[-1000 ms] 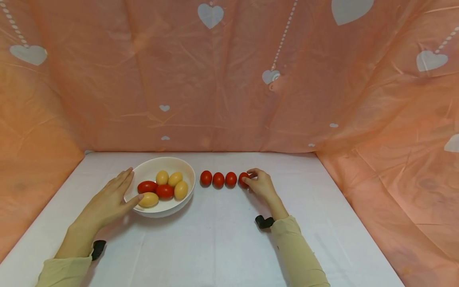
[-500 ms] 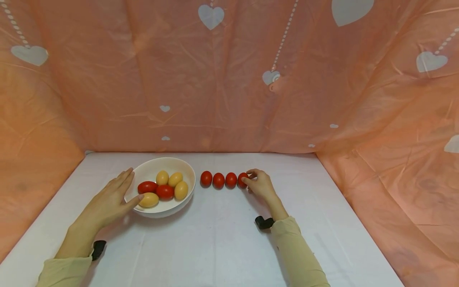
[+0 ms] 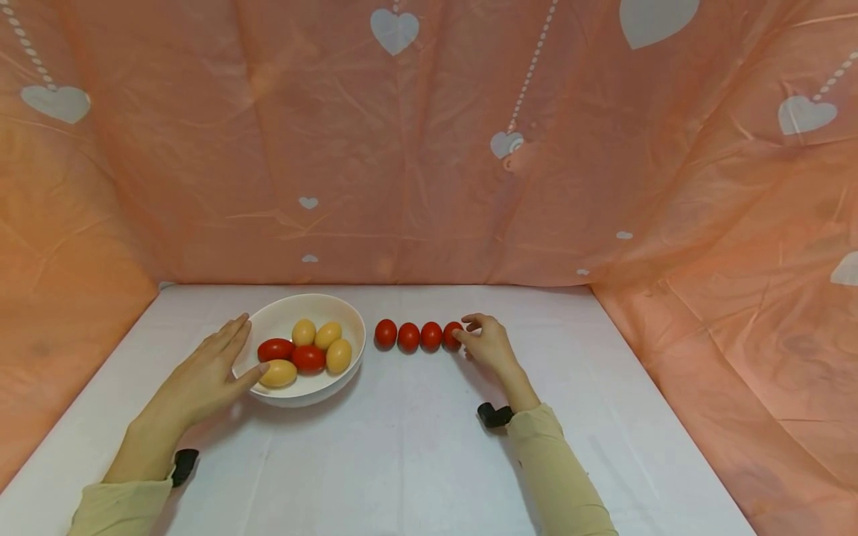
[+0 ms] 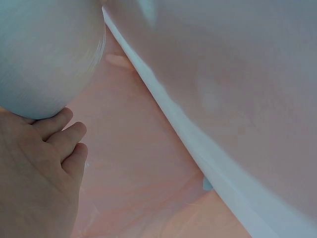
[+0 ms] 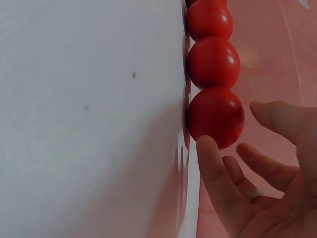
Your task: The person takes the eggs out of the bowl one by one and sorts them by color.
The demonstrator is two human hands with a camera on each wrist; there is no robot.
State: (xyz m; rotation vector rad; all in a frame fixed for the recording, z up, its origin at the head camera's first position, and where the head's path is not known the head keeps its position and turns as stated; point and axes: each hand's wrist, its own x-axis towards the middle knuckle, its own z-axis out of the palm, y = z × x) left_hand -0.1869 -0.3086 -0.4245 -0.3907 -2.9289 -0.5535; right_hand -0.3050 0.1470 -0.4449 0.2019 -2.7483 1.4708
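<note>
Four-fingered side of my left hand (image 3: 201, 372) lies nearly straight against the left side of a white bowl (image 3: 295, 400), its thumb at the near rim. In the left wrist view, the fingertips touch the bowl's outer wall (image 4: 44, 64). Inside the bowl lie two red cherry tomatoes, one of them in the middle (image 3: 309, 359), and several yellow ones (image 3: 338, 355). My right hand (image 3: 491, 346) is spread around the rightmost red cherry tomato (image 5: 215, 116) of a row. One fingertip overlaps this tomato in the right wrist view; another finger stands apart from it.
Several red cherry tomatoes (image 3: 409, 337) stand in a line to the right of the bowl on the white-covered table (image 3: 375, 461). An orange curtain (image 3: 436, 186) with pale hearts rises behind and at both sides.
The rightmost red cherry tomato has moved slightly left, up against its neighbour in the row. My right fingers have spread off it a little. My left hand stays at the bowl.
</note>
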